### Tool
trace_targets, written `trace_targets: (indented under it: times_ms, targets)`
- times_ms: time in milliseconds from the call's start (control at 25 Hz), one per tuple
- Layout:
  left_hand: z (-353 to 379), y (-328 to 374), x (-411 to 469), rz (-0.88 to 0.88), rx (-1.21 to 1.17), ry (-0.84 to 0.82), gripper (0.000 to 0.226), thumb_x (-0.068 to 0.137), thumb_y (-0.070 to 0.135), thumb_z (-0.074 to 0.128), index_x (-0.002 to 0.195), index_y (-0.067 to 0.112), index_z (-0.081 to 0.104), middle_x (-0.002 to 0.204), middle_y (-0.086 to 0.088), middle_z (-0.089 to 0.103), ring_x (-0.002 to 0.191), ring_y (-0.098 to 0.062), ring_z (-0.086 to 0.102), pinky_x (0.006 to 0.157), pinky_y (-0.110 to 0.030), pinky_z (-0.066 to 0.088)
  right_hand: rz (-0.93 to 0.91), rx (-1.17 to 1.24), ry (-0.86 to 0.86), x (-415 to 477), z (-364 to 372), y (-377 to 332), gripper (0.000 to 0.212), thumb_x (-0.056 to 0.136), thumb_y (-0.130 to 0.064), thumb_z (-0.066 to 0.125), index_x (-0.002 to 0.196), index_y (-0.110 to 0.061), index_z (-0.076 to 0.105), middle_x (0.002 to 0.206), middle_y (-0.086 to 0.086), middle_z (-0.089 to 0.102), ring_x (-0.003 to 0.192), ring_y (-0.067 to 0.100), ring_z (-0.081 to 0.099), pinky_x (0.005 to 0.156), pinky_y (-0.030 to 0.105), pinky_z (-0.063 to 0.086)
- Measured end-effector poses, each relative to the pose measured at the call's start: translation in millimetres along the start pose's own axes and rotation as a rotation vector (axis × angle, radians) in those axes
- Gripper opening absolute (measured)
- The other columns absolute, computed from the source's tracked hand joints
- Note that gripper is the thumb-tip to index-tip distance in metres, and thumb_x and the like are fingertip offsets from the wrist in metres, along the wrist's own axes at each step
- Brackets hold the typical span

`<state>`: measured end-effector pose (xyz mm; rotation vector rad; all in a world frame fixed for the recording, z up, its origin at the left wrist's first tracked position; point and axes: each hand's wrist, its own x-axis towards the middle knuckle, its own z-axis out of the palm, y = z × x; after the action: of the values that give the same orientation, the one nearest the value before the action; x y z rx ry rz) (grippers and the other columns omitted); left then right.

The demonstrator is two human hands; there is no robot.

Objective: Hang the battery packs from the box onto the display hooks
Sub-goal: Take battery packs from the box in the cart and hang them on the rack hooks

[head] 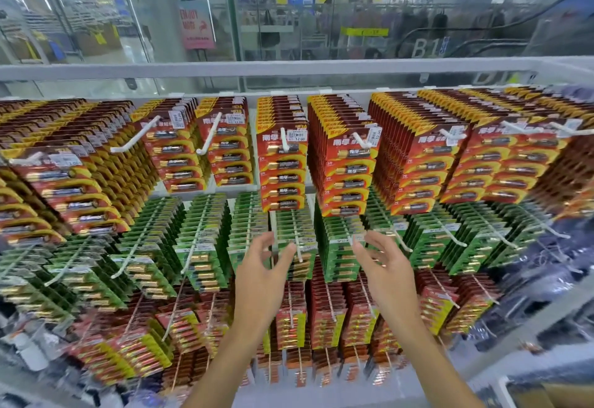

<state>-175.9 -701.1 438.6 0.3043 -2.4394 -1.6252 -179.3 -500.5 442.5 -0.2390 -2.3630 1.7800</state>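
A display wall carries rows of battery packs on white hooks: red and yellow packs [283,163] on top, green packs [295,240] in the middle, smaller red packs [324,317] below. My left hand [262,275] reaches up in front of the green row, fingers loosely spread beside a white hook [297,243], holding nothing. My right hand [385,269] is raised just right of it, fingers relaxed and spread, also holding nothing, near the green packs [340,246] on the neighbouring hook. The image is blurred around the hands. No box is clearly visible.
White hook tips [135,140] stick out towards me across all rows. A white rail [289,70] tops the display, with glass and a shop hall behind. A cardboard-coloured edge [559,394] shows at the bottom right corner.
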Motion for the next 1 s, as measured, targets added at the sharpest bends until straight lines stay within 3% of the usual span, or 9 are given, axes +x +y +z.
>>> trace_targets:
  times_ms: [120,280,400,520,680,800,1000]
  targets:
    - [13.7,-17.2,-18.5,0.079,0.226,-0.103,0.06,0.099,0.058,0.053,0.152,0.03,0.045,0.154,0.012,0.049,0.143,-0.011,0.043,0.118,-0.04,0.04,-0.004,-0.116,0.029,-21.7,-2.0,24.2,0.049,0.099,-0.046,0.062,0.144,-0.027,0.055,0.139,-0.015,0.057,0.129,0.007,0.052,0.111,0.036,0.044]
    - [41.5,-31.1,-43.4,0.161,0.404,-0.241,0.059,0.104,0.056,0.045,0.155,0.027,0.038,0.159,0.009,0.043,0.149,-0.012,0.034,0.12,-0.033,0.029,0.041,-0.29,0.054,-46.2,-24.6,63.3,0.053,0.101,-0.048,0.058,0.15,-0.028,0.05,0.152,-0.011,0.051,0.14,0.011,0.046,0.116,0.038,0.04]
    - [69.3,-30.0,-58.7,0.225,0.451,-0.33,0.057,0.105,0.052,0.045,0.155,0.025,0.039,0.158,0.006,0.044,0.149,-0.014,0.033,0.12,-0.034,0.029,0.05,-0.396,0.086,-62.5,-57.6,82.3,0.054,0.103,-0.046,0.056,0.152,-0.025,0.047,0.154,-0.01,0.048,0.144,0.013,0.043,0.117,0.036,0.038]
    - [107.6,-23.1,-78.0,0.343,0.489,-0.402,0.054,0.105,0.047,0.048,0.152,0.02,0.045,0.155,0.002,0.048,0.147,-0.018,0.037,0.12,-0.033,0.03,0.071,-0.451,0.114,-82.9,-101.5,102.4,0.053,0.102,-0.048,0.055,0.151,-0.027,0.047,0.152,-0.01,0.05,0.132,0.02,0.055,0.11,0.04,0.045]
    - [180.5,-6.8,-125.0,0.474,0.539,-0.514,0.049,0.103,0.044,0.051,0.136,0.009,0.06,0.14,-0.01,0.062,0.132,-0.033,0.055,0.112,-0.036,0.034,0.147,-0.52,0.194,-122.5,-181.1,135.1,0.051,0.102,-0.048,0.055,0.149,-0.029,0.048,0.15,-0.008,0.052,0.131,0.02,0.055,0.103,0.039,0.049]
    - [240.2,5.7,-171.9,0.56,0.514,-0.624,0.054,0.099,0.047,0.049,0.134,0.009,0.063,0.137,-0.01,0.064,0.13,-0.032,0.056,0.112,-0.04,0.039,0.212,-0.604,0.266,-159.1,-242.6,164.5,0.051,0.103,-0.041,0.056,0.149,-0.02,0.05,0.15,-0.002,0.053,0.139,0.02,0.048,0.109,0.036,0.042]
    - [331.3,17.7,-246.6,0.599,0.507,-0.848,0.047,0.104,0.043,0.052,0.139,0.012,0.058,0.143,-0.007,0.059,0.135,-0.03,0.051,0.113,-0.041,0.04,0.398,-0.639,0.35,-207.4,-330.2,219.1,0.055,0.104,-0.044,0.053,0.152,-0.018,0.045,0.155,-0.001,0.049,0.144,0.019,0.041,0.114,0.034,0.037]
